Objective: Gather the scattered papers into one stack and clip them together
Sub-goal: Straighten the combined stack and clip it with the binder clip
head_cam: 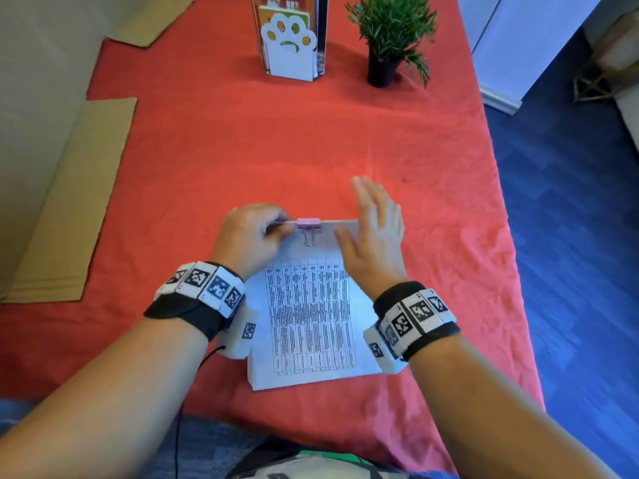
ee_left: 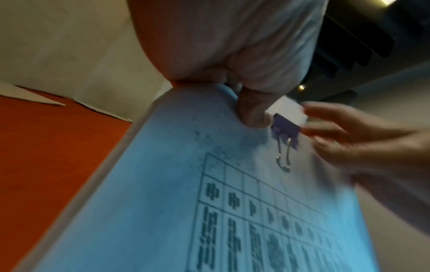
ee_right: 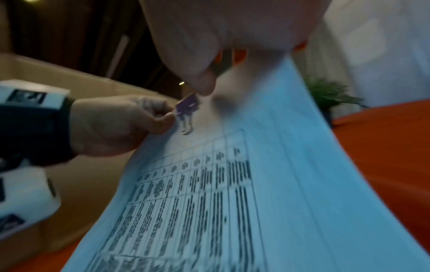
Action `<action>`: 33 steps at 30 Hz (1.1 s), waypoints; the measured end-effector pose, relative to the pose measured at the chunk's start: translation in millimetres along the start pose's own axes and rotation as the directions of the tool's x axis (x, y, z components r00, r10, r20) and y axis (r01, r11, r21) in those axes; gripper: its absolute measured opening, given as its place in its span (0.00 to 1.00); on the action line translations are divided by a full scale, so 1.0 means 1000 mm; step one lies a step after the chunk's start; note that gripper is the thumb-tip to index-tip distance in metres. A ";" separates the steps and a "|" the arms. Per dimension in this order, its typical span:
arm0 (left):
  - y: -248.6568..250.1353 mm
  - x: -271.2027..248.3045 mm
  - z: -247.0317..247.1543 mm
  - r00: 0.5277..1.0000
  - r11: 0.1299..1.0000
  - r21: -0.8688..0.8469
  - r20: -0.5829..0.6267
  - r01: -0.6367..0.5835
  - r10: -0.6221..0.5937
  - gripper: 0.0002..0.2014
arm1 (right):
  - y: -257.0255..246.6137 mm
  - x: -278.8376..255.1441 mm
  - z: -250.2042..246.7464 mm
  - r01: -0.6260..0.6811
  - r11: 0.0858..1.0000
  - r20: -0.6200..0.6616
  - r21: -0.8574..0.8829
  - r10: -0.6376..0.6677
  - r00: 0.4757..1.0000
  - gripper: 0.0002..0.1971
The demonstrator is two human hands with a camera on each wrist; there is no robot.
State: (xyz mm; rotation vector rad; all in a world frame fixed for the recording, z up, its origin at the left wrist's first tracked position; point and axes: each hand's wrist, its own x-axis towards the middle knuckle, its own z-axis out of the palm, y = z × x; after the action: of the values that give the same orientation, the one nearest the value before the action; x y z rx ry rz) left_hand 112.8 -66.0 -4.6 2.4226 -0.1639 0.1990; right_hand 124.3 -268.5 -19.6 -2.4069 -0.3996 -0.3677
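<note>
While left hand [head_cam: 250, 233] pinches stack [head_cam: 311, 305], binder clip [head_cam: 308, 223] clamps edge.

The counter [head_cam: 311, 140] wears a red-orange cloth. The paper stack [head_cam: 311, 326] is white, its top sheet printed with a black grid of dense text. The binder clip [head_cam: 308, 223] on its far edge is pale pink with silver wire handles. White wristbands [head_cam: 204, 283] with black square-code patterns sit on black straps. A potted plant [head_cam: 390, 32] is green in a black pot. The bookend [head_cam: 288, 46] is white with a paw cut-out. Cardboard [head_cam: 65, 209] is tan, the floor [head_cam: 570, 236] blue.
</note>
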 end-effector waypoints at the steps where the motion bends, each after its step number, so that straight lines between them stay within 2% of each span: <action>1: -0.002 0.005 -0.004 0.999 0.996 -0.084 0.005 0.035 -0.034 0.05 | 0.006 -0.001 -0.002 -0.053 0.981 -0.016 0.188 0.057 0.998 0.36; 2: -0.004 0.011 -0.010 0.998 0.984 -0.166 0.013 0.068 -0.067 0.04 | 0.010 -0.003 -0.004 -0.121 0.928 0.008 0.351 0.126 0.992 0.37; 3: -0.006 0.017 -0.016 0.995 0.969 -0.224 0.021 0.103 -0.101 0.08 | 0.013 -0.007 -0.006 -0.198 0.866 0.060 0.460 0.192 0.979 0.36; 4: -0.008 0.024 -0.022 0.992 0.955 -0.268 0.028 0.127 -0.124 0.11 | 0.014 -0.011 -0.009 -0.272 0.819 0.118 0.505 0.247 0.962 0.33; 5: -0.011 0.031 -0.028 0.988 0.945 -0.286 0.030 0.155 -0.153 0.11 | 0.015 -0.015 -0.010 -0.330 0.799 0.173 0.503 0.281 0.944 0.27; 7: -0.014 0.046 -0.039 0.980 0.939 -0.285 0.018 0.193 -0.196 0.11 | 0.018 -0.025 -0.013 -0.398 0.800 0.247 0.449 0.317 0.916 0.06; 8: -0.016 0.053 -0.044 0.976 0.934 -0.285 0.015 0.214 -0.219 0.11 | 0.019 -0.031 -0.015 -0.421 0.788 0.277 0.449 0.325 0.904 0.06; 9: -0.019 0.060 -0.048 0.970 0.930 -0.284 0.007 0.235 -0.243 0.11 | 0.021 -0.037 -0.015 -0.443 0.771 0.308 0.458 0.330 0.892 0.10; 11: -0.025 0.072 -0.055 0.961 0.925 -0.278 -0.025 0.259 -0.277 0.11 | 0.027 -0.049 -0.012 -0.502 0.725 0.364 0.471 0.359 0.860 0.07; 14: -0.030 0.081 -0.058 0.944 0.925 -0.239 -0.077 0.296 -0.322 0.07 | 0.030 -0.058 -0.006 -0.558 0.694 0.396 0.455 0.404 0.825 0.10; 16: -0.032 0.078 -0.051 0.932 0.926 -0.189 -0.101 0.326 -0.349 0.05 | 0.030 -0.055 -0.002 -0.609 0.664 0.399 0.434 0.464 0.791 0.08; 19: -0.039 0.063 -0.033 0.914 0.933 -0.076 -0.184 0.353 -0.361 0.14 | 0.033 -0.047 0.001 -0.694 0.611 0.380 0.381 0.581 0.720 0.09; 21: -0.032 0.043 -0.019 0.884 0.907 -0.149 -0.210 0.394 -0.419 0.07 | 0.034 -0.041 0.003 -0.734 0.553 0.388 0.395 0.624 0.679 0.10; 22: -0.024 0.030 -0.014 0.884 0.887 -0.216 -0.148 0.408 -0.443 0.07 | 0.035 -0.039 0.004 -0.752 0.519 0.392 0.406 0.644 0.656 0.10; 23: -0.015 0.015 -0.006 0.883 0.842 -0.319 -0.031 0.435 -0.468 0.11 | 0.035 -0.035 0.004 -0.767 0.492 0.391 0.411 0.665 0.636 0.11; 24: -0.003 0.001 -0.002 0.860 0.756 -0.424 0.135 0.499 -0.492 0.15 | 0.035 -0.030 0.005 -0.775 0.478 0.380 0.413 0.683 0.624 0.11; 25: 0.007 -0.013 0.001 0.810 0.658 -0.473 0.317 0.586 -0.493 0.18 | 0.035 -0.025 0.006 -0.776 0.476 0.363 0.413 0.696 0.620 0.10; 27: 0.016 -0.033 0.008 0.652 0.544 -0.389 0.605 0.743 -0.458 0.23 | 0.034 -0.012 0.008 -0.765 0.496 0.330 0.411 0.701 0.632 0.10; 28: 0.016 -0.040 0.012 0.582 0.490 -0.358 0.676 0.795 -0.451 0.26 | 0.033 -0.006 0.010 -0.757 0.502 0.325 0.417 0.696 0.640 0.09; 29: 0.014 -0.044 0.017 0.541 0.413 -0.370 0.702 0.832 -0.463 0.29 | 0.030 -0.001 0.013 -0.752 0.501 0.325 0.429 0.691 0.645 0.09; 30: 0.010 -0.045 0.022 0.523 0.309 -0.423 0.697 0.852 -0.491 0.31 | 0.026 0.004 0.015 -0.748 0.495 0.330 0.442 0.686 0.649 0.09; 31: 0.005 -0.045 0.026 0.531 0.198 -0.510 0.671 0.837 -0.518 0.29 | 0.022 0.009 0.017 -0.743 0.493 0.335 0.453 0.678 0.654 0.09; 33: -0.001 -0.039 0.030 0.586 0.010 -0.703 0.585 0.711 -0.561 0.20 | 0.013 0.016 0.023 -0.733 0.505 0.354 0.456 0.653 0.669 0.10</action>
State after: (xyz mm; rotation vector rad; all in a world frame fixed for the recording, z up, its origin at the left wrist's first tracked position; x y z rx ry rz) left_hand 77.8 -82.0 -35.2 1.0955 0.6693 -0.4324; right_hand 147.8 -260.1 -37.8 -1.7805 0.4001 0.2747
